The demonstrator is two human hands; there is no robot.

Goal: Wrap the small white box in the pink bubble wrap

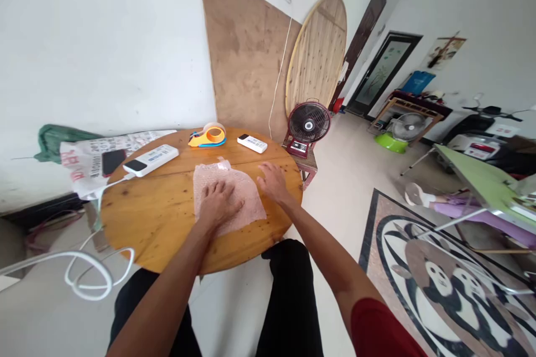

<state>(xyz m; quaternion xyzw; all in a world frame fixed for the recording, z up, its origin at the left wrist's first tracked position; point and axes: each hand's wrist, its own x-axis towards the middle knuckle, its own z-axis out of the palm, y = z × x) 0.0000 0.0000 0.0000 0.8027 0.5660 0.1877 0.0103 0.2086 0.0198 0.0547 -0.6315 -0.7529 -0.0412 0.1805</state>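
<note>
Bubble wrap: lies flat on the round worktop, near side, right of centre. Translucent, pinkish, dimpled. Left edge fairly straight, running away from the person; top right curves down to a pointed corner aimed right. Long axis: looks upper left to lower right, but left hand and left forearm hide the middle and lower left, so can't confirm. Shiny clear scrap at its far edge, too small to identify.

Left fingers spread, palm down on the wrap, gripping nothing. Right hand just beside its right edge, fingers loosely extended, unclenched; can't tell if they touch wood.

Beyond: orange-and-blue tape dispenser, clear roll; white oblong device to its right. Second white device at left, cable attached. Labels unreadable. Dark slab on printed sack.
</note>
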